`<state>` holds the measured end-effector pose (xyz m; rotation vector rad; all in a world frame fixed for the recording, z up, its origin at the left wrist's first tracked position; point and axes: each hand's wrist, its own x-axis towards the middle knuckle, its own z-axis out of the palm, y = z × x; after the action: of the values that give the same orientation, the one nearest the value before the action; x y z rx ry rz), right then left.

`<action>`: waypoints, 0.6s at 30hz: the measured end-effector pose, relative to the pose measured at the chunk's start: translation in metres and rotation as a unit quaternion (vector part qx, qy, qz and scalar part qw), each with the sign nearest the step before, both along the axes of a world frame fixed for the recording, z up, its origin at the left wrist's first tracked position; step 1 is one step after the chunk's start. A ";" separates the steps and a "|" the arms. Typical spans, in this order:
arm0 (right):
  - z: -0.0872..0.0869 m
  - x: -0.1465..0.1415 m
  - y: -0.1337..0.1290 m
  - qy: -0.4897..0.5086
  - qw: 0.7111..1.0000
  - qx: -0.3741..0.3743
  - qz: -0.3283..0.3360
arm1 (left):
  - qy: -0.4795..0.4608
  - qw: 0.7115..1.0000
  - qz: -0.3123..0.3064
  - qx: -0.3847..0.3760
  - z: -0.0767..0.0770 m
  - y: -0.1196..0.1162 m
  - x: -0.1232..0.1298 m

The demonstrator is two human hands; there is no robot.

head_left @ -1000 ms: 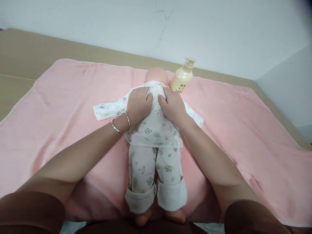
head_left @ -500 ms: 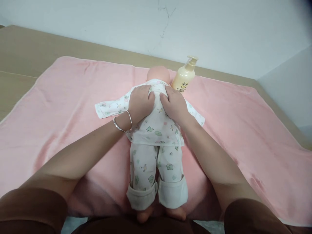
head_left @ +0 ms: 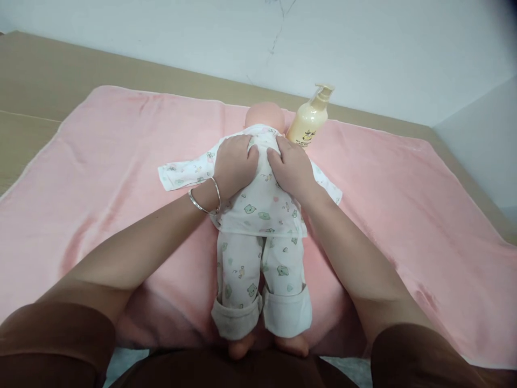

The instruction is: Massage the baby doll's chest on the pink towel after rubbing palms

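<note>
A baby doll (head_left: 262, 210) in a white printed top and trousers lies with its back up and its head away from me. My left hand (head_left: 236, 164) rests flat on the left of its upper back, thumb toward the middle, a silver bangle at the wrist. On the right side of the upper back lies my right hand (head_left: 293, 167), also flat, fingertips near the shoulder. The two thumbs are a little apart. Both sleeves stretch outward, and the trouser cuffs (head_left: 287, 313) are rolled up above the bare feet.
Beneath the doll a pink blanket (head_left: 113, 215) covers much of the wooden table (head_left: 44, 81). A yellow pump bottle (head_left: 309, 118) with a cow picture stands beside the doll's head on the right. A white wall (head_left: 181, 43) with a crack rises behind.
The whole view has shifted slightly, so everything sits a little higher in it. Both hands keep almost the same place on the doll's upper back.
</note>
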<state>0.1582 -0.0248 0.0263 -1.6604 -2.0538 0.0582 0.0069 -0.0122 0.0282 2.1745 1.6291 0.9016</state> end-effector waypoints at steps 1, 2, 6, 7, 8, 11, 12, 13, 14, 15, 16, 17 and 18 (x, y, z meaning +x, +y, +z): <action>-0.001 0.001 0.001 -0.002 1.000 0.003 -0.001 | 0.000 1.000 0.003 -0.002 0.001 0.000 0.001; -0.001 0.002 0.001 -0.006 1.000 0.004 -0.001 | 0.002 1.000 0.006 -0.005 0.002 -0.001 0.001; 0.002 0.003 0.001 -0.023 1.000 -0.010 0.003 | 0.022 1.000 0.008 -0.012 0.005 -0.002 0.003; 0.004 0.003 0.000 -0.029 0.999 -0.020 0.000 | 0.025 1.000 0.007 -0.009 0.005 -0.002 0.004; 0.007 0.003 -0.001 -0.036 0.999 -0.027 -0.006 | 0.027 1.000 0.005 -0.005 0.006 -0.003 0.004; 0.014 0.001 -0.002 -0.049 0.998 -0.033 -0.024 | 0.037 0.999 0.003 0.000 0.007 -0.004 0.006; 0.015 0.000 -0.003 -0.046 0.998 -0.033 -0.028 | 0.042 0.999 0.005 -0.003 0.008 -0.005 0.006; 0.016 -0.001 -0.003 -0.041 0.998 -0.035 -0.031 | 0.047 0.999 0.008 -0.010 0.009 -0.005 0.007; 0.017 -0.002 -0.003 -0.034 0.998 -0.038 -0.033 | 0.051 0.998 0.012 -0.016 0.010 -0.005 0.008; 0.017 -0.002 -0.003 -0.028 0.998 -0.045 -0.038 | 0.057 0.998 0.016 -0.024 0.011 -0.005 0.008; 0.017 -0.003 -0.004 -0.023 0.998 -0.047 -0.043 | 0.064 0.997 0.021 -0.030 0.012 -0.004 0.009; 0.017 -0.003 -0.004 -0.019 0.998 -0.049 -0.045 | 0.071 0.997 0.025 -0.035 0.014 -0.004 0.009; 0.018 -0.003 -0.005 -0.016 0.998 -0.049 -0.047 | 0.075 0.996 0.023 -0.051 0.015 -0.005 0.010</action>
<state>0.1552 -0.0294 0.0440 -1.8262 -2.0241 0.1032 0.0164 -0.0168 0.0435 2.1887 1.7610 0.6642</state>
